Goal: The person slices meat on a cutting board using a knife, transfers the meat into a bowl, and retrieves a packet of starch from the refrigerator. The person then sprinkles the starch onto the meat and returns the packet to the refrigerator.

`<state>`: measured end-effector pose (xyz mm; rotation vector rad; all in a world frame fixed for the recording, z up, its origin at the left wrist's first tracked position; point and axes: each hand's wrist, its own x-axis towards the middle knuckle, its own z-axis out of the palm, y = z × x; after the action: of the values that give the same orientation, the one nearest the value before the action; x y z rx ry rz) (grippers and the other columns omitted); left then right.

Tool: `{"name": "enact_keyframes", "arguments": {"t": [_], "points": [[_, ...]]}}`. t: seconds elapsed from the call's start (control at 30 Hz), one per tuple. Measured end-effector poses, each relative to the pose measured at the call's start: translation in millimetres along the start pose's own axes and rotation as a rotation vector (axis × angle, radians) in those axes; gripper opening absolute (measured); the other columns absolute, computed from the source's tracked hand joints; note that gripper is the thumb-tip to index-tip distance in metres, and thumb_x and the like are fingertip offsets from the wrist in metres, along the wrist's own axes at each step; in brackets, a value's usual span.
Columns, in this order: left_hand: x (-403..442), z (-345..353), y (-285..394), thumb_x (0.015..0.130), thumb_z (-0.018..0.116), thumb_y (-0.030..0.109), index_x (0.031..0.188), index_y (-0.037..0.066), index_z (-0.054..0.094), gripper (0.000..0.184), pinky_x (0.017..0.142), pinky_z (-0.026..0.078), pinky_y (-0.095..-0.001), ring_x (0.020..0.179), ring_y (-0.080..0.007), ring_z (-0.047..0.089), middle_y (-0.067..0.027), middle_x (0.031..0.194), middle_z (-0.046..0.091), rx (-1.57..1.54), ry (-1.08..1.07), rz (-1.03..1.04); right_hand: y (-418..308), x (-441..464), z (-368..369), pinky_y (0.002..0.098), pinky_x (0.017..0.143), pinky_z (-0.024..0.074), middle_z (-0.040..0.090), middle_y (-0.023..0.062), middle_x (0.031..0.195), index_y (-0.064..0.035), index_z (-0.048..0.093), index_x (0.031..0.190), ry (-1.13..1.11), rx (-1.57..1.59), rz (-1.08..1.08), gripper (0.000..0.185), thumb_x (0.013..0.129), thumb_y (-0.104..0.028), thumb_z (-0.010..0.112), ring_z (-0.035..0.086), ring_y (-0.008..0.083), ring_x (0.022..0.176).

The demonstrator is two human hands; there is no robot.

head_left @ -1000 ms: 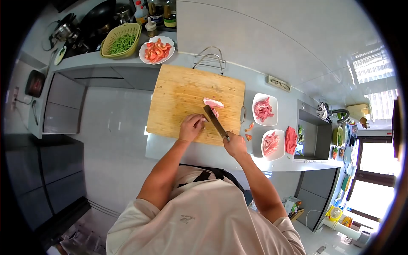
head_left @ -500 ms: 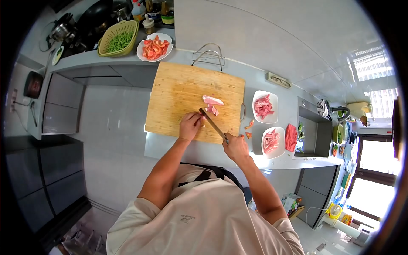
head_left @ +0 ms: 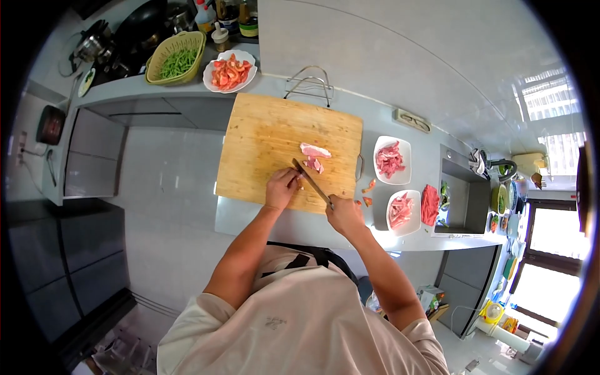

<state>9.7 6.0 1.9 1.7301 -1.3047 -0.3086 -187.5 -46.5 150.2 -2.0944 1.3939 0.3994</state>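
Observation:
My right hand [head_left: 344,213] is wrapped round the handle of a knife [head_left: 312,183], its blade edge-down over the wooden cutting board [head_left: 256,137]. Beside the blade's tip, my left hand [head_left: 283,188] has its fingers bent together on a small piece of meat, mostly hidden by the fingers. Just right of the blade lies a small cut piece of pink meat [head_left: 314,164]. A longer strip of meat [head_left: 315,150] rests above it on the board.
Two white bowls of cut meat [head_left: 409,153] [head_left: 390,229] stand right of the board, near a red meat slab [head_left: 429,205] and the sink [head_left: 461,215]. A tomato plate [head_left: 250,84], green bean basket [head_left: 197,65] and wire rack [head_left: 325,94] are behind.
The blade has swung left from the small meat piece to my left fingertips, uncovering that piece. My left hand has stayed nearly in place.

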Motion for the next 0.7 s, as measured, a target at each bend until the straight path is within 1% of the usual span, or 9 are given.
{"name": "enact_keyframes", "arguments": {"t": [0.07, 0.17, 0.23, 0.3, 0.37, 0.47, 0.57, 0.7], "points": [[-1, 1, -2, 0.084, 0.073, 0.003, 0.1, 0.006, 0.076, 0.016, 0.086, 0.058, -0.0409, 0.096, -0.0302, 0.069, -0.0075, 0.104, 0.074, -0.027, -0.015, -0.001, 5, -7, -3, 0.0565, 0.086, 0.0564, 0.073, 0.0273, 0.099, -0.009, 0.069, 0.117, -0.055, 0.007, 0.04, 0.03, 0.097, -0.029, 0.059, 0.071, 0.0469, 0.096], [2, -3, 4, 0.082, 0.072, 0.0, 0.099, 0.006, 0.075, 0.019, 0.082, 0.057, -0.0419, 0.093, -0.0311, 0.069, -0.0085, 0.102, 0.074, -0.013, 0.03, 0.048, -12, 16, 5, 0.0568, 0.087, 0.0564, 0.074, 0.0277, 0.101, -0.0099, 0.068, 0.118, -0.041, -0.032, 0.026, 0.03, 0.097, -0.029, 0.058, 0.071, 0.0477, 0.097], [1, -4, 2, 0.082, 0.072, 0.0, 0.099, 0.006, 0.075, 0.019, 0.083, 0.058, -0.0421, 0.094, -0.0317, 0.069, -0.0087, 0.102, 0.074, -0.012, 0.017, 0.046, -16, 46, 30, 0.0573, 0.088, 0.0561, 0.073, 0.0278, 0.101, -0.0098, 0.068, 0.117, 0.034, -0.067, -0.027, 0.03, 0.097, -0.029, 0.058, 0.071, 0.0484, 0.098], [4, -1, 4, 0.082, 0.071, 0.0, 0.099, 0.006, 0.075, 0.018, 0.084, 0.058, -0.0421, 0.094, -0.0323, 0.069, -0.0089, 0.102, 0.074, -0.023, 0.022, 0.044, -19, 57, 33, 0.0578, 0.089, 0.0558, 0.073, 0.0278, 0.1, -0.0094, 0.068, 0.117, 0.078, -0.075, -0.045, 0.031, 0.097, -0.03, 0.057, 0.07, 0.049, 0.099], [0, -3, 8, 0.083, 0.072, 0.0, 0.1, 0.006, 0.074, 0.018, 0.084, 0.058, -0.0421, 0.095, -0.0328, 0.069, -0.0094, 0.102, 0.074, -0.039, 0.032, 0.026, -23, 50, 30, 0.058, 0.09, 0.0555, 0.074, 0.0276, 0.099, -0.0089, 0.068, 0.118, 0.069, -0.046, -0.03, 0.031, 0.097, -0.03, 0.057, 0.07, 0.0496, 0.099], [-1, -1, 3, 0.084, 0.072, 0.0, 0.1, 0.006, 0.074, 0.018, 0.085, 0.059, -0.0415, 0.096, -0.0324, 0.07, -0.01, 0.102, 0.074, 0.0, 0.026, 0.016, 1, 29, 30, 0.0572, 0.087, 0.0558, 0.073, 0.0275, 0.096, -0.0076, 0.069, 0.115, 0.09, -0.026, -0.064, 0.03, 0.097, -0.029, 0.059, 0.071, 0.0488, 0.095], [-5, 1, 0, 0.085, 0.074, 0.002, 0.104, 0.007, 0.075, 0.019, 0.086, 0.058, -0.0411, 0.098, -0.0311, 0.07, -0.0097, 0.105, 0.074, -0.156, 0.031, -0.055, 28, 15, 27, 0.0565, 0.084, 0.0561, 0.072, 0.0278, 0.092, -0.0072, 0.07, 0.111, 0.097, 0.128, -0.01, 0.028, 0.096, -0.029, 0.062, 0.071, 0.0477, 0.09], [-3, -2, 2, 0.086, 0.074, 0.002, 0.103, 0.007, 0.075, 0.018, 0.086, 0.058, -0.0415, 0.098, -0.0313, 0.07, -0.0098, 0.105, 0.074, -0.116, 0.052, -0.008, 28, 4, 26, 0.0558, 0.081, 0.0563, 0.072, 0.0263, 0.086, -0.0074, 0.071, 0.109, 0.197, 0.119, -0.018, 0.027, 0.094, -0.029, 0.065, 0.071, 0.0471, 0.085]]}}
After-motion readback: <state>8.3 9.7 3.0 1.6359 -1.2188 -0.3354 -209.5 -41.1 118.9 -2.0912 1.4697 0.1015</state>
